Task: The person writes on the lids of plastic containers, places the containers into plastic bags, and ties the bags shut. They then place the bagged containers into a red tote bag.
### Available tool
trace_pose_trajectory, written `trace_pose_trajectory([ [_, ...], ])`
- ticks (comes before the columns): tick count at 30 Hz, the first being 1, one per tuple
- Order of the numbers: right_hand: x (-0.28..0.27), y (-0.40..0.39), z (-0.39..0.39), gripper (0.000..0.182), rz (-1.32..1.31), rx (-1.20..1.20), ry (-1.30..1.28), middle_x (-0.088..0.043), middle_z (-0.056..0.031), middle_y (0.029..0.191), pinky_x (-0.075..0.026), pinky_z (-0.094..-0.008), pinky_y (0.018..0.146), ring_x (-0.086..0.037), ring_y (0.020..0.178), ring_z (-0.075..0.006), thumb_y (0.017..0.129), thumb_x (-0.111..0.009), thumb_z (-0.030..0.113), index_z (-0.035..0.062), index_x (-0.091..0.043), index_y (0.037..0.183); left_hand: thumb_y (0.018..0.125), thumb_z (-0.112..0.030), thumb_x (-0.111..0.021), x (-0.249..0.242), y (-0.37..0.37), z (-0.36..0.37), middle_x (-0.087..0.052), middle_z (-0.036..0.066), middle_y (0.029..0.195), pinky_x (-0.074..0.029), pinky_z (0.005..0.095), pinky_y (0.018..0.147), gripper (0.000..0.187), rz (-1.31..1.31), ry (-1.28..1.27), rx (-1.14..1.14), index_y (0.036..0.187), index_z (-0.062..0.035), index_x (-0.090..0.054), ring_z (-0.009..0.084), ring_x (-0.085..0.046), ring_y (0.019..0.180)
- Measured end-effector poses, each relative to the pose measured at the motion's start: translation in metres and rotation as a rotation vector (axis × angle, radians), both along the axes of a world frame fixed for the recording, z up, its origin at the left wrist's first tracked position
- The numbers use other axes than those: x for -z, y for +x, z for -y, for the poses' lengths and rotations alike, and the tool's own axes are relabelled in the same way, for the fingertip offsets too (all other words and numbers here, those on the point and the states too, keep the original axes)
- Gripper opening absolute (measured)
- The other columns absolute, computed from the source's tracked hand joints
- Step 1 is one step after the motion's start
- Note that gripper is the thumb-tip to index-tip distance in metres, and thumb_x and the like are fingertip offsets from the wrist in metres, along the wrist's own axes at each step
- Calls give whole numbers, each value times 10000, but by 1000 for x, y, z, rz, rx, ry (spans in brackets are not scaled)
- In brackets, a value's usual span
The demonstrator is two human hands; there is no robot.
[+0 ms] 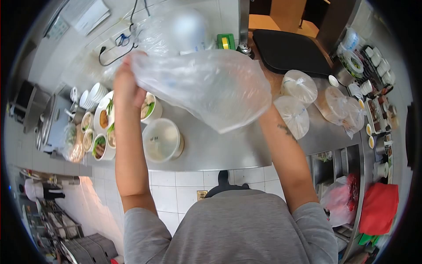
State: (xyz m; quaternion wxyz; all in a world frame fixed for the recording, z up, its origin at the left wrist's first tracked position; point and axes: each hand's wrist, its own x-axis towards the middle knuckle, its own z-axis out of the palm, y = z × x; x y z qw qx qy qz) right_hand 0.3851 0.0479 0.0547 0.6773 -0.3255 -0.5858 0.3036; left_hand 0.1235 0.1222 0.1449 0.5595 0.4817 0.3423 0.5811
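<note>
Nearest us stands a lidded paper tub on the steel counter. Above it we hold a clear plastic bag spread in the air: our left hand is clamped on its left edge, while our right hand is hidden behind the film, so we cannot tell its grip. Farther right lie tied soup bags; farther left, small bowls of garnish.
</note>
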Motion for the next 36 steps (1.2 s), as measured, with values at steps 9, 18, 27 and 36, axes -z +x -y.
trace_pose_trajectory([
  [9, 43, -59, 132, 321, 63, 263, -436, -571, -101, 1045, -401, -282, 859, -520, 982, -160, 819, -502, 10, 17, -463, 1138, 792, -94, -595, 87, 60, 228, -528, 176, 1149, -459, 375, 789, 432, -691, 340, -201, 1191, 28, -483, 246, -550, 1004],
  [18, 113, -20, 185, 262, 134, 166, -779, -627, -101, 891, -461, -298, 734, -594, 766, -205, 792, -470, -27, 10, -512, 1048, 698, 15, -544, 139, 6, 255, -563, 94, 782, -441, 251, 532, 270, 255, -638, 525, 968, 30, -538, 131, -513, 581],
  [27, 82, -31, 196, 188, -356, -224, -866, -602, -57, 834, -442, -278, 638, -531, 700, -117, 830, -521, 60, 17, -564, 1008, 897, -81, -513, 172, -23, 202, -532, -16, 790, -385, 195, 661, 18, 128, -407, 22, 898, -63, -512, 55, -477, 716],
  [36, 112, -81, 153, 246, -25, 195, -888, -630, -128, 820, -460, -298, 662, -570, 707, -180, 852, -533, 157, 31, -576, 1059, 804, -60, -553, 133, 13, 221, -582, 179, 999, -432, 351, 795, 297, -1156, 770, 372, 1085, -38, -459, 319, -559, 931],
])
